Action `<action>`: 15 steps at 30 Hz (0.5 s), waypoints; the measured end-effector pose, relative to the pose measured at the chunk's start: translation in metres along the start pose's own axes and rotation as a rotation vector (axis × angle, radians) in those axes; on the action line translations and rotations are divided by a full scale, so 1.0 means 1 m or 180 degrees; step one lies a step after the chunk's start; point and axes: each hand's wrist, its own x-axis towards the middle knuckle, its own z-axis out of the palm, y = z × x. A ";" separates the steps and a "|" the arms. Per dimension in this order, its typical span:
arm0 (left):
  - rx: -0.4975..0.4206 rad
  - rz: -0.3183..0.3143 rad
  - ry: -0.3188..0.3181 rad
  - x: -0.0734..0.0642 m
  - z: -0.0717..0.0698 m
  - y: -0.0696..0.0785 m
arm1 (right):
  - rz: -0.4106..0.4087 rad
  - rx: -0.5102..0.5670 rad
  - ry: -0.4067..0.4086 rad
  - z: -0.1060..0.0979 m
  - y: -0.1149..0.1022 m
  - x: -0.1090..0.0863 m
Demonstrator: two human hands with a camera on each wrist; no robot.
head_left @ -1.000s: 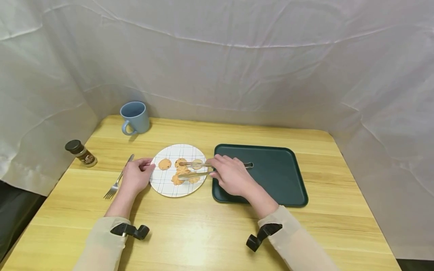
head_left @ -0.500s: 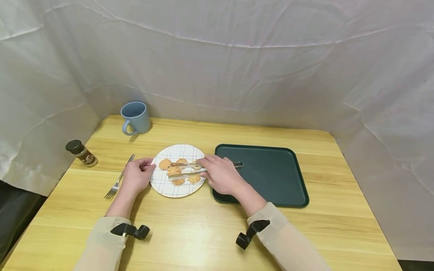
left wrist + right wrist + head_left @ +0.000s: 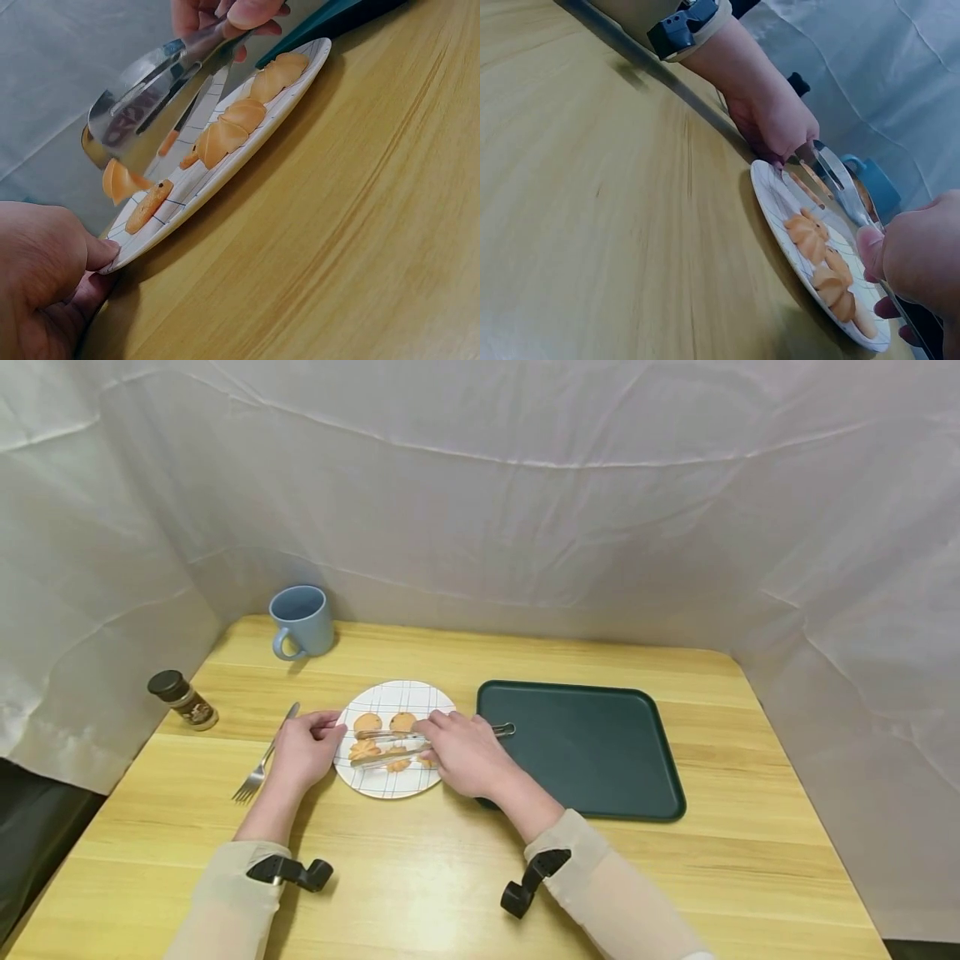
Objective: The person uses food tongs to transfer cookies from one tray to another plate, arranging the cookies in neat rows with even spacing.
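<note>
My right hand point(image 3: 467, 752) grips metal tongs point(image 3: 142, 94) around their middle, over the plate's right side. A flower-shaped cookie point(image 3: 116, 182) is at the tong tips, raised above the plate's left part in the left wrist view. The white checked plate point(image 3: 390, 697) carries round cookies point(image 3: 402, 722) with dark specks along the back and ridged flower-shaped cookies point(image 3: 810, 238) nearer the front. My left hand point(image 3: 306, 747) pinches the plate's left rim, its thumb on top. In the head view, the tongs and right hand partly cover the cookies.
A dark green tray point(image 3: 585, 752) lies right of the plate, its left edge under my right hand. Left of the plate is a fork point(image 3: 262, 760), partly behind my left hand. A blue mug point(image 3: 302, 622) and a black-capped spice jar point(image 3: 183, 700) stand farther back and left.
My right hand has moved left across the plate, carrying the tongs and the flower-shaped cookie from mid-plate to its left side. My left hand stays at the rim.
</note>
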 end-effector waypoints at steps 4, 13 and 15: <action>0.0008 -0.0006 -0.0022 0.000 0.001 -0.001 | 0.0013 -0.0006 -0.0001 0.003 -0.003 0.002; -0.0019 -0.0035 -0.0035 -0.001 0.000 0.000 | 0.0018 -0.0044 -0.0006 0.006 -0.008 0.006; -0.0013 -0.0036 -0.0028 -0.001 0.000 0.000 | 0.0023 -0.0054 -0.0020 0.007 -0.009 0.007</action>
